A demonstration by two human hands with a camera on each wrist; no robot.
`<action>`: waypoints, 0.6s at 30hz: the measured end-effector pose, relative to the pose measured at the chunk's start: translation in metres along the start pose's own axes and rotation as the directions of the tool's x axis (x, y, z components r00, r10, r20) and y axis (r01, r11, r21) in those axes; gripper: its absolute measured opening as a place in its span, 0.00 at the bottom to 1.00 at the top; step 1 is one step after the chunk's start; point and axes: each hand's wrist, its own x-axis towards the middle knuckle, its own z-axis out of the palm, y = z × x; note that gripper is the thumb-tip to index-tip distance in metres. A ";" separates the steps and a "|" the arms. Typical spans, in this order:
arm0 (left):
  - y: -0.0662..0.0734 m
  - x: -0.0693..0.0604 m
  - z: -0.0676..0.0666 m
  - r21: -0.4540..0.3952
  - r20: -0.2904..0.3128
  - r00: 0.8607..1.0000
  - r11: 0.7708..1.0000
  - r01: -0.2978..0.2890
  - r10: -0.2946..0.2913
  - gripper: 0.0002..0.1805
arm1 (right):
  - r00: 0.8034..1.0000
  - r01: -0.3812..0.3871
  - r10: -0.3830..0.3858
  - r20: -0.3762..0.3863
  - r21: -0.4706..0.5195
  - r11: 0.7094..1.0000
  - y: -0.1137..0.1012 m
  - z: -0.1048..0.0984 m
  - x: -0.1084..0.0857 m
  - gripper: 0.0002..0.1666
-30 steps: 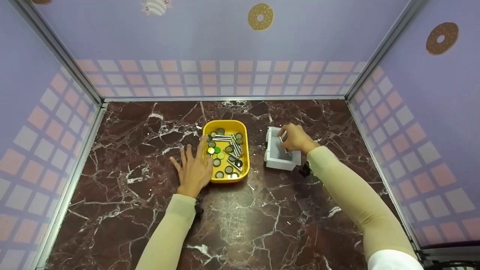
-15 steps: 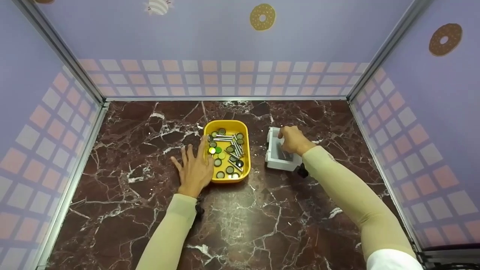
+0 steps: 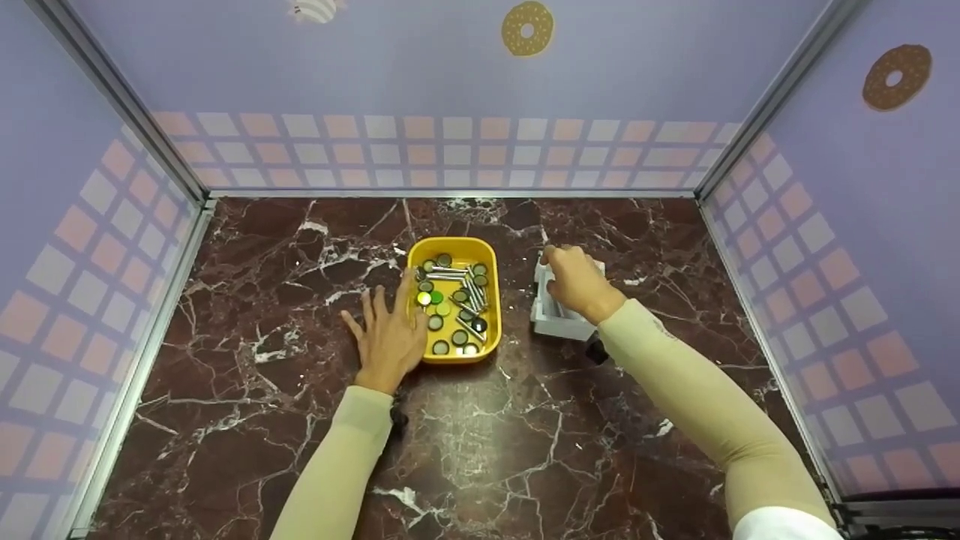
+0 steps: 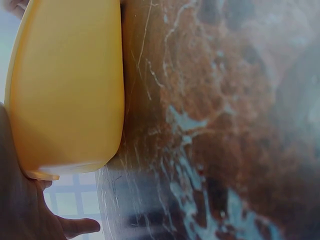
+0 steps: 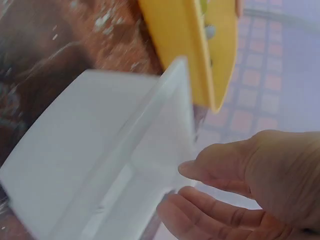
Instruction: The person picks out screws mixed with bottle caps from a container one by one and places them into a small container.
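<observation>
Head view: left hand (image 3: pixel 391 341), fingers spread, touches yellow tray (image 3: pixel 496 304) of metal rods (image 3: pixel 448 277) and discs (image 3: pixel 460 338); right hand (image 3: pixel 579 283) over grey bin (image 3: pixel 562 328) near tray, thumb and fingers slightly apart.

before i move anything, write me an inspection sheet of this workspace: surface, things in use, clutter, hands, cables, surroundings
surface: dark red table with pale, marble-like veins
things in use: yellow tray holding discs and metal rods; gray box apart from it on the right, its contents mostly hidden
clutter: nothing seen
left hand: fingers spread, at the tray's left side
right hand: over the box, thumb and fingertips apart
cables: nothing seen
surroundings: lilac walls with checks and donuts; dark object at bottom right, cut off, unclear
</observation>
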 end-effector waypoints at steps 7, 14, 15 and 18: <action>-0.001 -0.002 0.000 -0.031 -0.013 1.000 1.000 0.002 -0.002 0.41 | 0.987 0.148 -0.145 -0.068 0.045 0.988 -0.023 0.017 0.007 0.17; -0.001 -0.001 0.000 -0.018 -0.007 1.000 1.000 0.007 -0.007 0.41 | 0.974 0.219 -0.223 0.041 0.088 0.972 -0.063 0.016 0.010 0.20; -0.001 -0.001 0.000 -0.017 -0.002 1.000 1.000 0.009 -0.009 0.41 | 0.970 0.223 -0.230 0.075 0.093 0.970 -0.067 0.018 0.011 0.21; -0.001 -0.001 -0.001 -0.015 0.007 1.000 1.000 0.013 -0.013 0.41 | 0.950 0.237 -0.255 0.181 0.111 0.965 -0.080 0.023 0.013 0.25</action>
